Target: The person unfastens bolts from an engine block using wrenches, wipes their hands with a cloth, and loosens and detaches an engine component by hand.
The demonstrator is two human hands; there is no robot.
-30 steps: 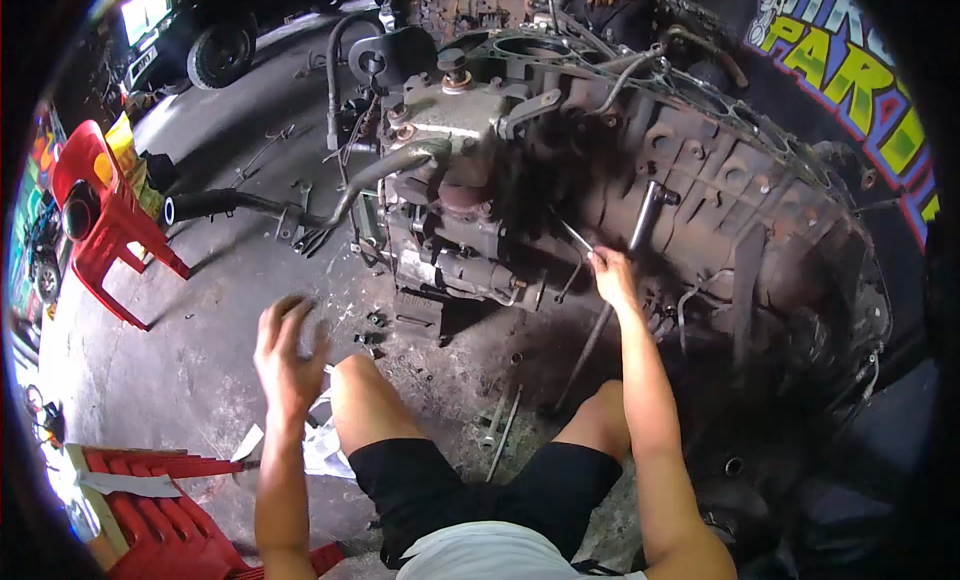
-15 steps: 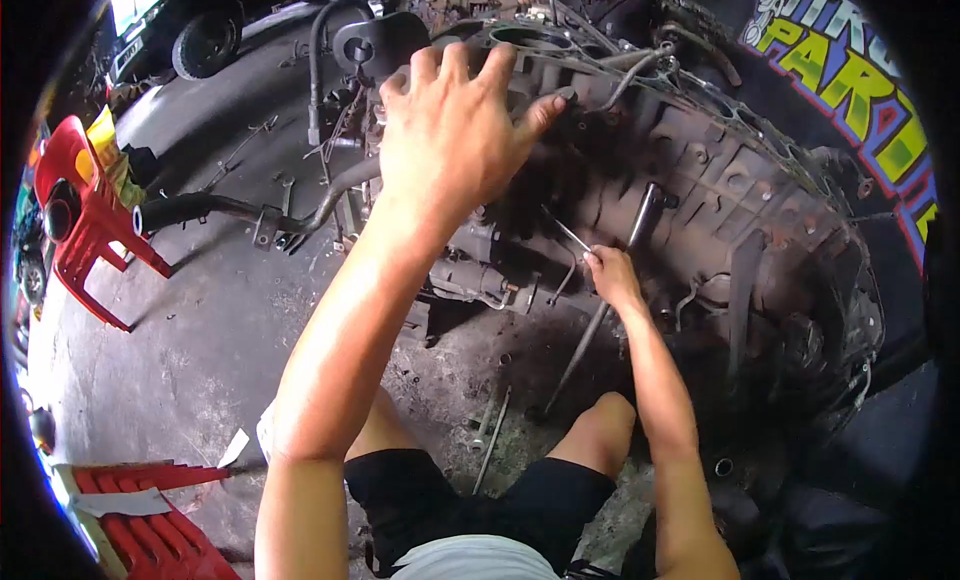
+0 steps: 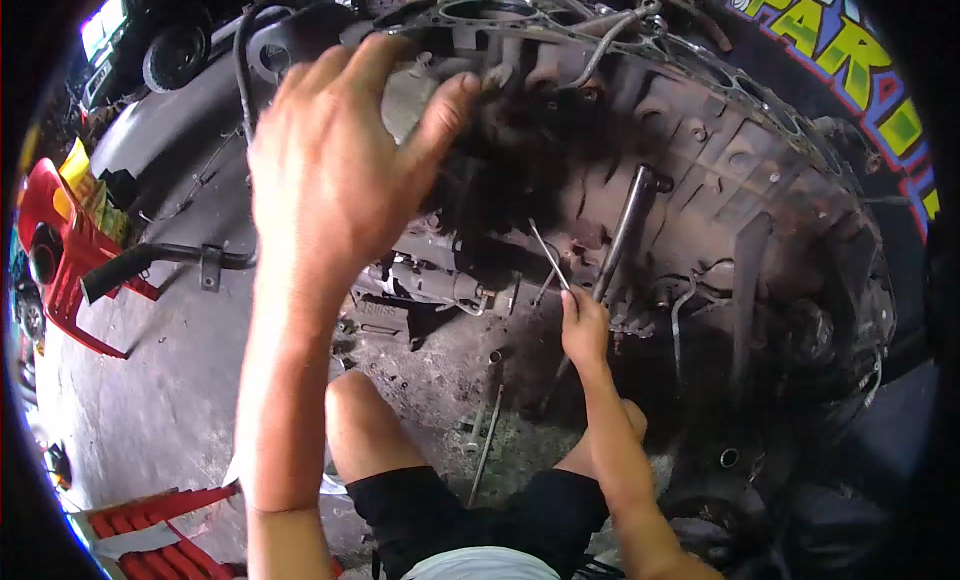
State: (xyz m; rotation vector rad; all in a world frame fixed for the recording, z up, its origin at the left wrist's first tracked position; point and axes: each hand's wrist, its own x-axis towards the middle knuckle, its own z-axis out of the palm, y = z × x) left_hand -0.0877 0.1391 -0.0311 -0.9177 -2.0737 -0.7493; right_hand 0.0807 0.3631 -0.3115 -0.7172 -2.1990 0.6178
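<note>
My left hand (image 3: 340,150) is raised close to the camera, fingers apart and holding nothing, hiding part of the engine's left end. My right hand (image 3: 584,325) is closed around a thin metal rod (image 3: 549,253), whose free tip points up and left toward the dark side of the large engine block (image 3: 690,170). Beside that hand a long bar (image 3: 625,230) with a socket-like head leans against the block. A thin rod (image 3: 487,445) lies on the floor between my knees, with a wrench (image 3: 474,436) next to it.
Red plastic chairs (image 3: 70,265) stand at the left, and more red plastic (image 3: 160,510) is at the lower left. A thick pipe (image 3: 165,255) sticks out left of the engine. A vehicle wheel (image 3: 175,58) is at the upper left.
From low at the left, my left hand rose over the engine, then shifted left. My right hand, still gripping the rod, moved slightly down and left. The view has shifted.
</note>
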